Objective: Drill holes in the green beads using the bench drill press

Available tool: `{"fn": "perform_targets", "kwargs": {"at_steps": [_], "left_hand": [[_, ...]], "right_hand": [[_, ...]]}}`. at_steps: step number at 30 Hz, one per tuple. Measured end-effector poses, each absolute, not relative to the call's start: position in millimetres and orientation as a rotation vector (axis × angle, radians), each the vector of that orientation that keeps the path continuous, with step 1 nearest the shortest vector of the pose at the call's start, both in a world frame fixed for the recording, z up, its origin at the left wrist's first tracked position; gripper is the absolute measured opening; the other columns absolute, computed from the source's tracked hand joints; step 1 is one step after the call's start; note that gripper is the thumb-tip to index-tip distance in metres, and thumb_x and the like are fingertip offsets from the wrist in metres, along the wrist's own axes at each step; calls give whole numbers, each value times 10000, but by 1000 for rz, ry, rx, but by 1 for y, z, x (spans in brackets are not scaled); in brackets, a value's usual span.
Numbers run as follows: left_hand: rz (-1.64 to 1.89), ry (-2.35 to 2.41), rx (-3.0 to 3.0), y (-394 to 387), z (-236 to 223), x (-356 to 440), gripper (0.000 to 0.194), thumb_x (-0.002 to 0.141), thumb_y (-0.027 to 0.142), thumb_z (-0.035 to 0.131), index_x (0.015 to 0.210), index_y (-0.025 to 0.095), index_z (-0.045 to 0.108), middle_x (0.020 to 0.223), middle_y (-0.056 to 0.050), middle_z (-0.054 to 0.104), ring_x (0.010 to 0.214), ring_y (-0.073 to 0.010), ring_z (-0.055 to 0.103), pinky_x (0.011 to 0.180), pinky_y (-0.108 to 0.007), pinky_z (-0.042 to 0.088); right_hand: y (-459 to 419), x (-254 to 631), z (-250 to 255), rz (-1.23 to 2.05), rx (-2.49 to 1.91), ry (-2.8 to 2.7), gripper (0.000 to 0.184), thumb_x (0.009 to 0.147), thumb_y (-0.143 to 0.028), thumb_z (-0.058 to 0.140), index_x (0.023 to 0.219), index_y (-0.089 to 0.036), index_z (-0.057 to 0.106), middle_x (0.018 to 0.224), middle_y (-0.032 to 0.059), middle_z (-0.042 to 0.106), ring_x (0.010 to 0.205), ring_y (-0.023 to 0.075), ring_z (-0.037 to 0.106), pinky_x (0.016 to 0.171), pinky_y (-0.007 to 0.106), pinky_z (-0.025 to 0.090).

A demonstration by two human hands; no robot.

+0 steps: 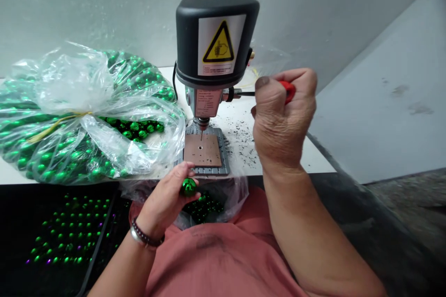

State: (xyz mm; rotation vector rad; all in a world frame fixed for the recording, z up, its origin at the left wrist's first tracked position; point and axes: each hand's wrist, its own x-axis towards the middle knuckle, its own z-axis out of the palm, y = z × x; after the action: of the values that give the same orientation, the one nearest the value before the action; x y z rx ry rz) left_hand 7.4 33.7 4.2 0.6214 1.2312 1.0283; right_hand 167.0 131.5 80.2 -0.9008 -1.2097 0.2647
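Tray (21, 213): black, it held rows of green beads (69, 229).
Bag (69, 79): tied plastic, it kept more beads beside the drill press (216, 41).
Left hand (166, 199): its fingers curled, gripping one bead (189, 187) near the plate (205, 151).
Right hand (284, 120): its fingers closed on the lever's red handle (288, 91), ready to work the drill.

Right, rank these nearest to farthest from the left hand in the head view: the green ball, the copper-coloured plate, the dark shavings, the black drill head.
1. The green ball: held in the fingers of the left hand.
2. The copper-coloured plate: just ahead of the hand.
3. The dark shavings: ahead, to the right of the plate.
4. The black drill head: farthest, high above the plate.
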Motion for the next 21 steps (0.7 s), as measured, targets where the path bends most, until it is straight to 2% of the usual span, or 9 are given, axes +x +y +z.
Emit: {"fn": "perform_targets", "kwargs": {"at_steps": [2, 4, 6, 9, 12, 14, 17, 21], "left_hand": [[1073, 1076, 360, 38, 4, 9, 354, 796, 497, 541, 883, 160, 608, 854, -55, 585, 801, -155, 585, 740, -334, 521], [1082, 977, 279, 42, 5, 9, 238, 792, 379, 557, 813, 149, 614, 841, -64, 603, 845, -163, 598, 814, -347, 515], [1082, 925, 296, 43, 6, 10, 140, 721, 223, 589, 830, 145, 631, 862, -61, 622, 884, -163, 602, 889, -361, 490], [1084, 932, 369, 44, 4, 12, 366, 620, 89, 620, 981, 147, 636, 874, -41, 635, 891, -141, 606, 943, -359, 454], [1087, 978, 408, 44, 2, 15, 488, 624, 108, 685, 1101, 171, 601, 905, -28, 636, 850, -116, 605, 865, -304, 479], [1100, 1011, 438, 45, 0, 16, 501, 620, 134, 722, 1098, 190, 584, 918, -15, 624, 804, -100, 597, 759, -253, 494], [1131, 1086, 562, 53, -4, 15, 418, 650, 220, 729, 1024, 209, 545, 889, 8, 594, 799, -112, 596, 640, -221, 488], [1087, 1347, 953, 73, -13, 5, 361, 728, 378, 651, 1014, 197, 526, 912, -8, 592, 819, -145, 611, 629, -242, 488]], "right_hand": [[131, 167, 81, 271, -901, -1212, 143, 778, -283, 524, 755, -185, 422, 647, -54, 411, 567, 32, 376, 545, 195, 377], [130, 167, 81, 280, -913, -1223, 162, 781, -308, 527, 762, -186, 424, 658, -56, 429, 562, 28, 388, 547, 194, 388], [128, 167, 81, 277, -943, -1230, 188, 788, -346, 524, 765, -192, 419, 671, -61, 445, 549, 22, 390, 544, 188, 396], [126, 167, 82, 269, -982, -1223, 204, 790, -376, 520, 766, -200, 420, 664, -68, 445, 537, 20, 386, 530, 181, 393], [125, 167, 83, 249, -995, -1215, 207, 782, -378, 528, 759, -201, 423, 617, -75, 414, 515, 22, 374, 515, 184, 384], [125, 167, 84, 215, -1002, -1217, 196, 779, -360, 534, 753, -198, 427, 609, -76, 413, 509, 18, 370, 505, 176, 383], [125, 167, 85, 184, -989, -1226, 185, 776, -340, 536, 743, -190, 434, 640, -66, 443, 528, 8, 385, 492, 150, 387], [125, 168, 85, 178, -997, -1231, 186, 786, -353, 525, 745, -195, 434, 661, -64, 448, 542, 4, 387, 492, 138, 384]]}}
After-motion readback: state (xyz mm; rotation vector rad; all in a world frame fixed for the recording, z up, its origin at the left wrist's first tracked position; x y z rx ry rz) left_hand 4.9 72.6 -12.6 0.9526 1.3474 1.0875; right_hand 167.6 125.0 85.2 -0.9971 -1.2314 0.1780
